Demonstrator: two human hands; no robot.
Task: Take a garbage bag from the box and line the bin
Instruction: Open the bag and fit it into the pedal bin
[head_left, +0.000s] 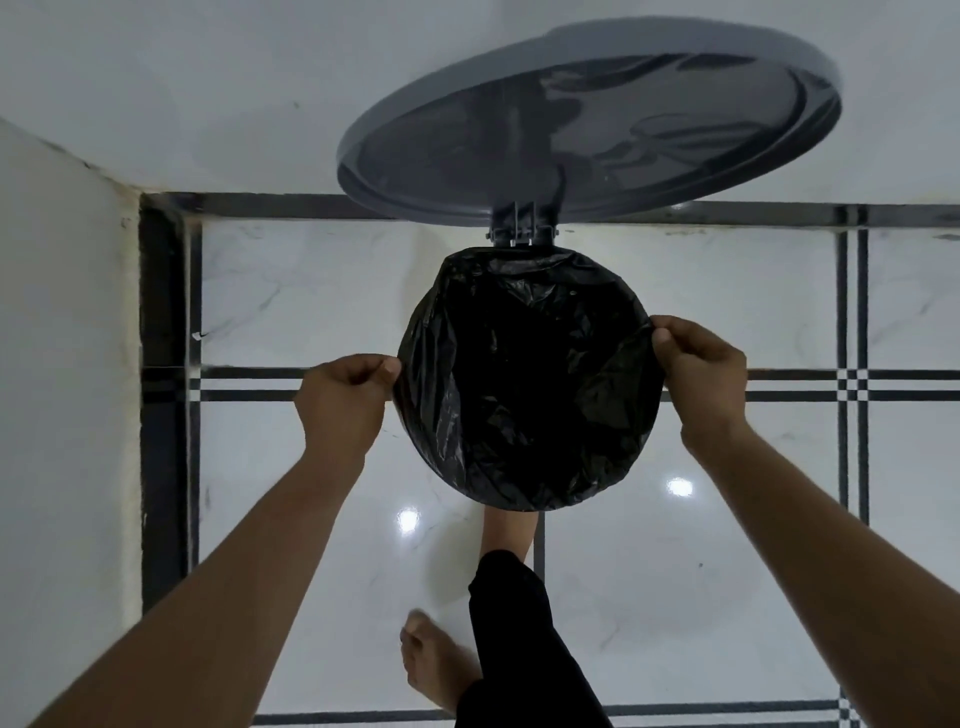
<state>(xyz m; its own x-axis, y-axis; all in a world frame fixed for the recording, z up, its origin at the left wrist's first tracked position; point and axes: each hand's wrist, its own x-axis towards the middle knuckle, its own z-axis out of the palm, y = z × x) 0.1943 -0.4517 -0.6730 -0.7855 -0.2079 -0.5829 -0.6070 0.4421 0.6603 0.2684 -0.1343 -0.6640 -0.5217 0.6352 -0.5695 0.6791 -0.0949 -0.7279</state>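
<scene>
Nearest the camera, two bare forearms reach in from 7 and 5 o'clock, and between them a leg in a black trouser stretches forward, its bare foot disappearing under the near edge of the bin; the other bare foot rests flat on the floor at 6 o'clock. In the middle of the view sits the black garbage bag, already spread over the round mouth of the pedal bin, its crinkled plastic folded over the rim all the way round and sagging into the dark interior. The left hand pinches the bag's edge at the bin's 9 o'clock side, thumb against curled fingers; the right hand pinches the edge at 3 o'clock in the same way. The grey round lid stands tilted open at 12 o'clock, joined to the bin by a hinge. Around it lies a glossy white marble floor with black border stripes, and white walls stand at 9 and 12 o'clock.
</scene>
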